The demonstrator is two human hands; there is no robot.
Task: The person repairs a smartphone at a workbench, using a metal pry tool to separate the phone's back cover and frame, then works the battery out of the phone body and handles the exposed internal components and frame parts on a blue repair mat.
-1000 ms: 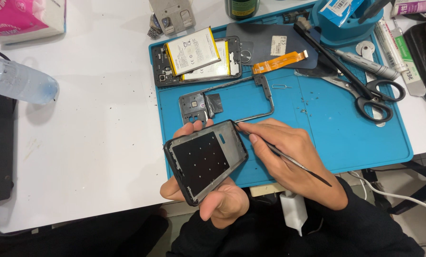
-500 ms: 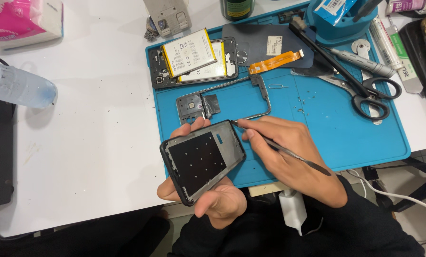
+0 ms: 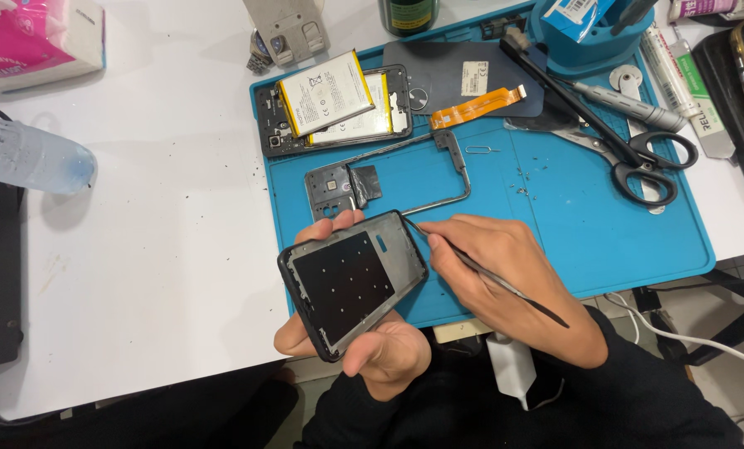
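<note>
the left hand cradles the phone frame from beneath, above the near edge of the blue mat, long axis slanting up to the right. the right hand, its grip pinched on a thin metal pick, has the tip at the frame's upper right corner.

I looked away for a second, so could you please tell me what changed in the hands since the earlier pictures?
Little changed: the left hand tilted the phone frame slightly, while the right hand kept the thin tool at its top corner. Both grips held; the blue mat and scissors stayed put.
</note>
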